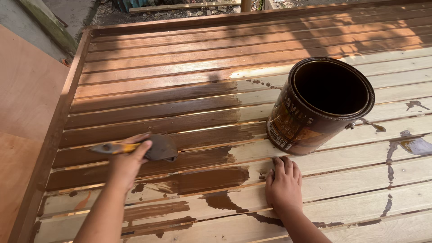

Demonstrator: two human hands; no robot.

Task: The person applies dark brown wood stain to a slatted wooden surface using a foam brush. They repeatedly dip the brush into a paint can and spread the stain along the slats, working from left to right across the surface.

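My left hand [127,161] grips a paintbrush [158,147] by its stained yellow handle. The dark bristles lie on a slat of a big slatted wooden panel [189,67], at the edge of the wet brown stain. My right hand [283,183] rests flat, palm down, on bare pale slats. It lies just in front of an open metal can [315,108] of dark stain that stands on the panel. The panel's left and far slats are stained brown; the near and right slats are mostly bare, with drips.
Brown drips and purplish spots [411,145] mark the bare slats at right. A plywood sheet [22,103] lies to the left of the panel's frame. Concrete ground and scrap wood [180,6] lie beyond the far edge.
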